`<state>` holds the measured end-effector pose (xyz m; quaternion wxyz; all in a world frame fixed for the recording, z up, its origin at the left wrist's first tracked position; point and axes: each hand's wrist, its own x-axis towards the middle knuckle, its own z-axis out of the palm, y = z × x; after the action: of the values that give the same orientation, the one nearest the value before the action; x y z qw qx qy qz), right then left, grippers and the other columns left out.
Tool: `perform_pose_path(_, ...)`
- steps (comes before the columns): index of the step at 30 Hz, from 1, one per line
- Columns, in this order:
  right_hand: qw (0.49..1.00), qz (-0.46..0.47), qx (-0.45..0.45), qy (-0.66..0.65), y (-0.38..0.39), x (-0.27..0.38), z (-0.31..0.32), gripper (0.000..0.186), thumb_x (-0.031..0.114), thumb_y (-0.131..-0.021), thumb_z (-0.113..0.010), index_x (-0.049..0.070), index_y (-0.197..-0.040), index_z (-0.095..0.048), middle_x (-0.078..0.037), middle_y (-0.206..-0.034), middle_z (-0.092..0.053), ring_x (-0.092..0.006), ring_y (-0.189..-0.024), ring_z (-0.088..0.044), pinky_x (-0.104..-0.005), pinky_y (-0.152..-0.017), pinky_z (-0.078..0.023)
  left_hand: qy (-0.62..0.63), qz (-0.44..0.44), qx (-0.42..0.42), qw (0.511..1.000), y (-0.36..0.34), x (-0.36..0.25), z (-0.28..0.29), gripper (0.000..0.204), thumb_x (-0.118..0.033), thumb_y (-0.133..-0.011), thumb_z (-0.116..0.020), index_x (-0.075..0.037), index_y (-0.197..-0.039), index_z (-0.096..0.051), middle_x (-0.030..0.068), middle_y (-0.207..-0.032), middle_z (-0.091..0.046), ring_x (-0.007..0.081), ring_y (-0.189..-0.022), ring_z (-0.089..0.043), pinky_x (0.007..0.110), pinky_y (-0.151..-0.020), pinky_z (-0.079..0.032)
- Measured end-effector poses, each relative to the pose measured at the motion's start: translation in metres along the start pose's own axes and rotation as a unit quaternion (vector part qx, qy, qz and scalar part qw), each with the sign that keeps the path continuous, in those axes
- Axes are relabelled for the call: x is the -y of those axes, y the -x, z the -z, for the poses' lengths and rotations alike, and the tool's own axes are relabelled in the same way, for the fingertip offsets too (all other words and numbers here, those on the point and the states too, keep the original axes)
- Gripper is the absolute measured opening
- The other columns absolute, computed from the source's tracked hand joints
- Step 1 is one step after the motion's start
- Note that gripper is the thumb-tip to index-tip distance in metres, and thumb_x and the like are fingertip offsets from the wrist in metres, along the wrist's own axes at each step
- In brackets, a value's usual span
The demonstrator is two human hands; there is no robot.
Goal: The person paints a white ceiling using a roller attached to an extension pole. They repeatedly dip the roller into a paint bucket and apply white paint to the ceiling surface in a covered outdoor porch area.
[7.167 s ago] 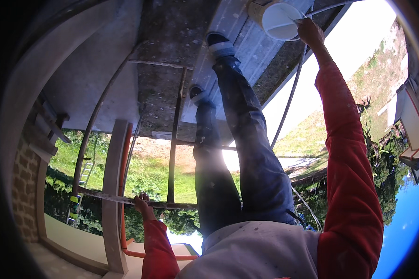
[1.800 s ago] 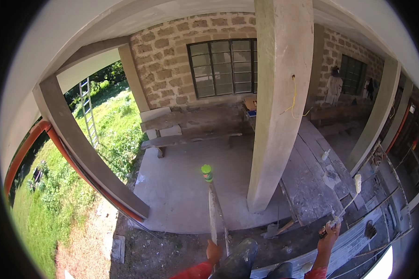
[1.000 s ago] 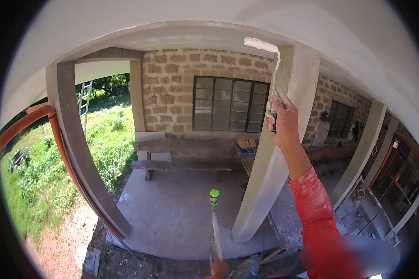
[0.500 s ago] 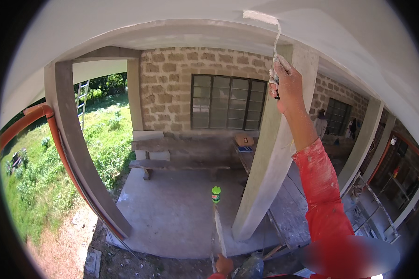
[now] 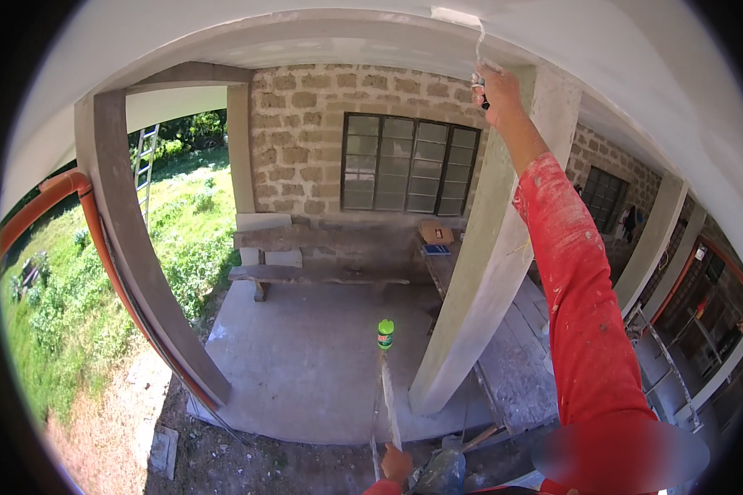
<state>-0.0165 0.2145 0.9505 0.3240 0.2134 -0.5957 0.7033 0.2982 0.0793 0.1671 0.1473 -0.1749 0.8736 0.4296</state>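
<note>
Raised high, my right hand (image 5: 497, 92) is closed round the dark handle of a paint roller (image 5: 456, 16). The hand is smeared with white paint, and the white-coated roller lies against the pale ceiling (image 5: 322, 15). Low in view, my left hand (image 5: 396, 464) is closed at the near end of a long, pale-stained wooden bar (image 5: 390, 396); its fingers are only partly visible. A green plastic bottle (image 5: 385, 334) appears at the bar's far end; whether it touches the bar I cannot tell.
A concrete column (image 5: 483, 289) stands close beside my right arm. Another column (image 5: 132, 231) with an orange pipe (image 5: 99, 227) is at left. Behind are a wooden bench (image 5: 322, 274), a window (image 5: 409, 165) and a plank platform (image 5: 516, 363). A dark bucket-like thing (image 5: 442, 474) sits near my left hand.
My right arm reaches farther up and out, and the roller sits higher in the picture, slightly left. The whole view has shifted a little. My left hand stays at the bar.
</note>
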Motion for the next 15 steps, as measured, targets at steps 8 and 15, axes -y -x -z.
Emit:
perform_pose_path(8,0.999,0.037,-0.009,-0.002,0.136,0.044,-0.004,0.028,0.014,-0.101,-0.061,0.002,-0.125,-0.063,-0.002,-0.08,-0.053,-0.0091,-0.053,-0.046,-0.0262,-0.043,-0.034,0.01,0.016,0.0,1.0,0.003,-0.002,0.005,0.049,-0.025,-0.087,-0.058,0.002,-0.126,-0.045,0.0325,-0.106,-0.069,0.0507,-0.104,-0.067,0.056,-0.093,-0.052)
perform_pose_path(15,0.998,0.064,-0.027,-0.006,0.237,0.093,-0.001,0.044,0.015,-0.103,-0.06,0.002,-0.145,-0.054,-0.001,-0.079,-0.052,-0.007,-0.047,-0.041,-0.0242,-0.039,-0.032,0.012,-0.017,-0.018,1.0,0.002,0.0,0.001,0.045,-0.023,-0.087,-0.057,0.003,-0.121,-0.045,0.033,-0.104,-0.069,0.0514,-0.101,-0.067,0.057,-0.092,-0.051)
